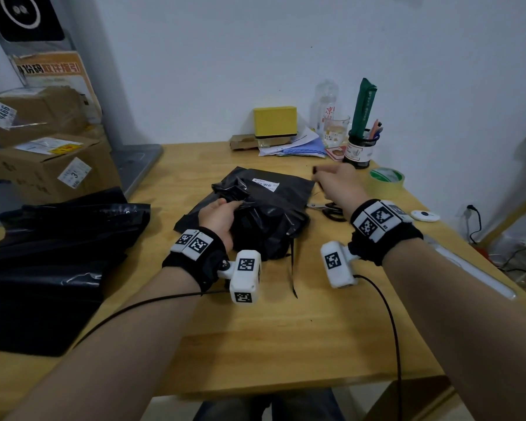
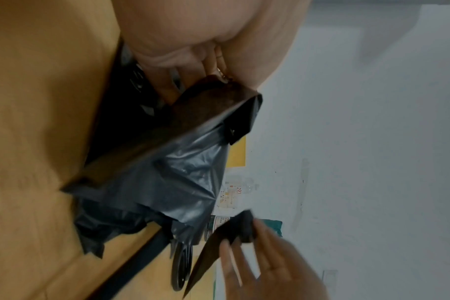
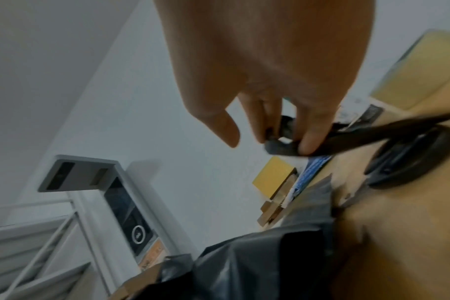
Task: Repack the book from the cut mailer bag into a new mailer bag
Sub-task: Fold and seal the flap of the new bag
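Left hand (image 1: 217,216) grips crumpled black mailer bag (image 1: 264,214) mid-table, fingers curled into the plastic. Right hand (image 1: 336,185) pinches a thin black strip (image 3: 373,134) between fingertips. Book hidden. Advice: anchor bag, pull strip steadily along 1 line.

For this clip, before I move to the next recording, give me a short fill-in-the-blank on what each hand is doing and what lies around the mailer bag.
1. The left hand grips the crumpled ____ mailer bag on the table.
2. The right hand pinches a thin dark ____ of plastic.
3. The scissors lie on the table, ____ by either hand.
4. The roll of tape lies to the ____ of the right hand.

Missing words: black; strip; untouched; right
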The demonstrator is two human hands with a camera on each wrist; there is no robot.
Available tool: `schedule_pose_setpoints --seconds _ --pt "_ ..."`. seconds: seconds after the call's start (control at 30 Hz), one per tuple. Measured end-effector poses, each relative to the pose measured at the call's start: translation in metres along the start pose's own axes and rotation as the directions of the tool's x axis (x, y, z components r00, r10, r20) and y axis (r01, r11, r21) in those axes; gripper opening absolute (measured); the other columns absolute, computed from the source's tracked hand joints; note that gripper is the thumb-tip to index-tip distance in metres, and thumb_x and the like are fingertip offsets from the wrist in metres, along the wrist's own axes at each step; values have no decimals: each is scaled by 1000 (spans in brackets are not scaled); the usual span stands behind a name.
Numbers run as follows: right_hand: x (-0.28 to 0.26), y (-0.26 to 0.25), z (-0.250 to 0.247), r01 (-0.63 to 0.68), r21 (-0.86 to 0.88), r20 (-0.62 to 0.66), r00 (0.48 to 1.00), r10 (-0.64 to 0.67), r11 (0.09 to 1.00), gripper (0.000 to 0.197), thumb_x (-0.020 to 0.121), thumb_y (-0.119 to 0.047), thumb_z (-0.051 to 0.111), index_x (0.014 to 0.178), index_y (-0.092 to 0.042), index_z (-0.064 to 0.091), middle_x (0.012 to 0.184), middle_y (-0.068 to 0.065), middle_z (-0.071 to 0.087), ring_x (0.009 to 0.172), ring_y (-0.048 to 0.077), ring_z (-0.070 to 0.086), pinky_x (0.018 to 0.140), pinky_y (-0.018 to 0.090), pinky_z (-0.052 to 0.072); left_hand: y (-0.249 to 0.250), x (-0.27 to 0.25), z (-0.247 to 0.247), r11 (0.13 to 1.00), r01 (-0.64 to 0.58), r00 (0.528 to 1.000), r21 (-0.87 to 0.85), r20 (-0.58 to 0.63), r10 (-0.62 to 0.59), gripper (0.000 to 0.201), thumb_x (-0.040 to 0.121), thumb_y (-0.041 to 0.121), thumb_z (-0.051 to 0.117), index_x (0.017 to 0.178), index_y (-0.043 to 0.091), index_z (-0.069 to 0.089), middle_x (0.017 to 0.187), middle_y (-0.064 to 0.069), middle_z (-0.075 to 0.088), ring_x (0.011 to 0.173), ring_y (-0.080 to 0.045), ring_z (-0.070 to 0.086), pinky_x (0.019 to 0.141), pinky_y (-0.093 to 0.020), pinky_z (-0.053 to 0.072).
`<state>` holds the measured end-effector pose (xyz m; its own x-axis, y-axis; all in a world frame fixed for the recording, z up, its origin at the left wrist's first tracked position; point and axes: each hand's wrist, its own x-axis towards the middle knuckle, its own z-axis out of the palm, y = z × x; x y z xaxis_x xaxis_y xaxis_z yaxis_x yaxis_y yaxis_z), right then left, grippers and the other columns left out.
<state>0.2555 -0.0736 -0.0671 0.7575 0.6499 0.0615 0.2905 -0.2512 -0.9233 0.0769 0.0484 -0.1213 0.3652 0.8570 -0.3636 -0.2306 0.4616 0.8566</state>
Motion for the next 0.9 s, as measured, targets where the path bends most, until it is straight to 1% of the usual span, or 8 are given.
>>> schedule_pose_setpoints --seconds 0.1,0.2,0.3,0.4,0.57,0.7,0.8,0.9 --pt "-22 -22 8 20 409 201 973 -112 912 31 98 1 52 124 -3 68 107 18 73 86 21 70 89 40 61 -1 -1 0 1000 -19 999 -2 28 19 37 81 4 73 112 21 65 108 -19 73 91 -35 74 74 -46 61" --pt "-41 -40 18 -36 622 373 892 -256 782 32 99 11 45 122 0 65 86 19 75 71 19 66 84 41 61 1 -10 2 990 -138 990 18 21 138 28 82 1 72 102 17 60 105 -23 72 89 -36 73 65 -40 61" --pt "-47 -43 34 32 548 415 857 -305 836 35 96 13 50 123 -1 66 104 14 68 82 19 61 70 27 60 6 -19 3 966 -246 968 75 78 241 23 82 1 73 90 15 57 94 -20 72 85 -32 72 71 -40 60" --pt "-45 -37 45 227 299 326 888 -323 927 37 93 10 57 121 -9 72 109 7 72 65 14 61 58 19 52 15 -30 5 948 -308 947 86 129 296 22 84 -1 70 86 16 56 86 -13 69 77 -26 69 66 -34 56" --pt "-52 -38 47 348 104 230 903 -363 932 40 88 -1 69 124 -17 70 88 0 68 57 11 56 57 21 48 27 -43 1 929 -357 921 96 202 334 35 86 -6 68 118 2 56 97 -11 73 77 -20 70 61 -27 56" --pt "-59 -41 47 399 -147 295 891 -345 905 11 83 -8 76 78 -16 71 61 -3 60 45 0 49 45 14 35 37 -53 -1 909 -388 887 150 329 324 29 85 -15 61 104 7 63 91 -6 75 79 -20 71 64 -27 56" --pt "-60 -40 48 335 -203 233 929 -286 920 32 88 -7 69 59 -13 57 56 3 50 47 13 42 41 18 29 41 -62 1 905 -388 862 176 418 288 32 85 -18 56 95 10 68 87 -8 74 80 -22 70 74 -32 59" --pt "-65 -42 48 273 -174 185 953 -241 946 39 97 -14 63 59 -14 55 51 5 49 42 19 45 42 23 32 43 -67 -1 898 -392 858 201 432 278 31 87 -13 58 103 8 74 92 -13 74 80 -25 71 73 -33 59"
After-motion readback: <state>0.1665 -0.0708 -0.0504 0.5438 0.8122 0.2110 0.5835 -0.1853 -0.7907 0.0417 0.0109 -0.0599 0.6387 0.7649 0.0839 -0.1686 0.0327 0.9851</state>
